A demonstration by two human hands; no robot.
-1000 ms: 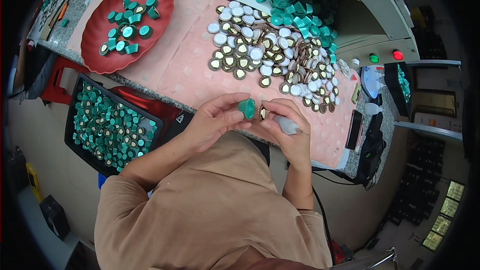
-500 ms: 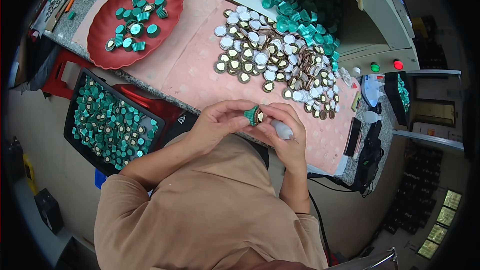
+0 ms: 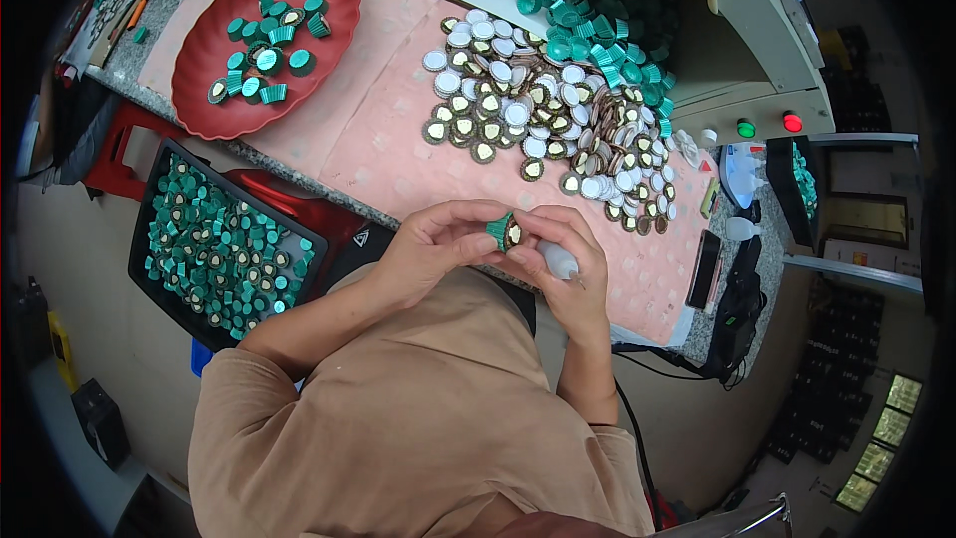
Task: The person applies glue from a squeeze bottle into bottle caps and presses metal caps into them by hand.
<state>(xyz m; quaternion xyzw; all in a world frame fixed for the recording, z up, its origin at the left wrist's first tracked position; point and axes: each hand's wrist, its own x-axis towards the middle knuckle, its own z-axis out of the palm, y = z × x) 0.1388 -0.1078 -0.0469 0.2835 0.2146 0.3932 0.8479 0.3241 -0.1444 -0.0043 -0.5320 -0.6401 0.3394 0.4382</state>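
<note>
I see a small green cap (image 3: pixel 498 230) with a ribbed wall, pinched between the fingertips of my left hand (image 3: pixel 430 257) and my right hand (image 3: pixel 561 269). It is tipped on its side, its open mouth turned to my right. Touching that mouth is a round gold-faced liner disc (image 3: pixel 514 233) with a dark rim, standing on edge. Both are held just above the near edge of the counter (image 3: pixel 368 139). A small white bottle (image 3: pixel 558 258) is tucked in my right hand, just beside them.

We are seeing a dish (image 3: pixel 199 90) lying left on the desk (image 3: pixel 368 130), loose caps (image 3: pixel 543 115) piling right, a tray (image 3: pixel 149 214) sitting below.
</note>
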